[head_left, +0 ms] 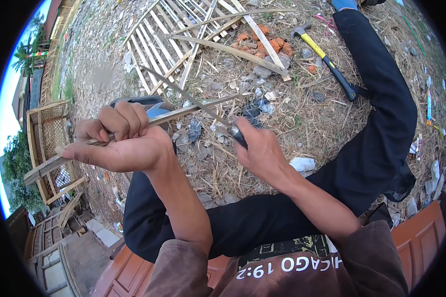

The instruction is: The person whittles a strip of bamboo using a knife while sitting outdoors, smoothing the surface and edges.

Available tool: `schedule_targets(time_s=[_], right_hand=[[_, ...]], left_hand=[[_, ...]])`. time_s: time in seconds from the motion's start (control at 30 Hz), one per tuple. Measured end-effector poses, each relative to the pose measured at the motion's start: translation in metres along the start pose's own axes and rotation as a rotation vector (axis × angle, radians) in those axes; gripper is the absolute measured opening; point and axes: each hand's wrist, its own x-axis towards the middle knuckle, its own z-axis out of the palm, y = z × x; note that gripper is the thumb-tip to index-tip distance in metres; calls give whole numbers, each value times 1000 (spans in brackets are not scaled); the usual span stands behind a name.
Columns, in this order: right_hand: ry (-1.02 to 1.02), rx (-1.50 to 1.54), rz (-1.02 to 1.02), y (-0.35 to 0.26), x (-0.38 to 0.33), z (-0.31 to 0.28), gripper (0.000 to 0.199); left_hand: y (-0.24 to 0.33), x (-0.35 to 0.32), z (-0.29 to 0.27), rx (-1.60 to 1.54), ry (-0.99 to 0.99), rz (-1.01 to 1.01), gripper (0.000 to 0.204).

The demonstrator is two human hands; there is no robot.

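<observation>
Pale wood makes up the long strip [176, 115] slanting through my view, grasped in the wearer's left hand [143, 148], fingers curled over it and thumb stretched along it. From my remote post I see the right hand [260, 148] clenched round the dark handle [240, 138] of a long, narrow blade [183, 94]. It crosses the strip beyond the left hand; whether the two touch, I cannot tell. Both are above dry, littered ground [218, 168]. Farther off I make out a yellow-and-black hammer [324, 59], orange-brown lumps [282, 47] and pale slats [228, 48].
</observation>
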Motion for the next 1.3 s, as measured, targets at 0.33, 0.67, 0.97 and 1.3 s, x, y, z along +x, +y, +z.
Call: schedule_targets(time_s=[0.33,0.67,0.97,1.3], right_hand=[[4,-171,102,40,-7,4,25],[8,-186,54,49,4,0,28],[-8,-5,55,19,4,15,26],[28,93,-188,-16,6,9,25]], left_hand=[[-9,2,-4,62,112,9,56],[-14,10,-2,215,221,406,56],[-16,5,-2,338,282,385,53],[-16,5,-6,430,300,416,53]])
